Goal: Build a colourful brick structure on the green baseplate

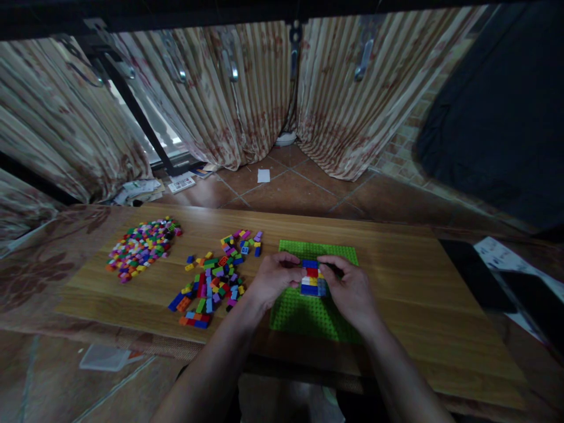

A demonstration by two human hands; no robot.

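Observation:
A small block of stacked toy bricks (pixel 311 289), with blue, red, white and yellow parts, stands on a green studded baseplate (pixel 299 320). My left hand (pixel 272 277) grips its left side, thumb and index finger bent against the bricks. From the other side, my right hand (pixel 355 289) has its thumb and fingertips closed on the upper right of the block. My fingers partly cover the block's edges, so any single brick held between them cannot be made out.
Left of the baseplate lie loose larger bricks (pixel 209 291) on the wooden tabletop (pixel 409 294). A heap of small mixed bricks (pixel 143 247) is farther left. Dark flat objects (pixel 476 275) and printed paper (pixel 493 252) lie at the right. A clear plastic box (pixel 103 358) sits on the floor.

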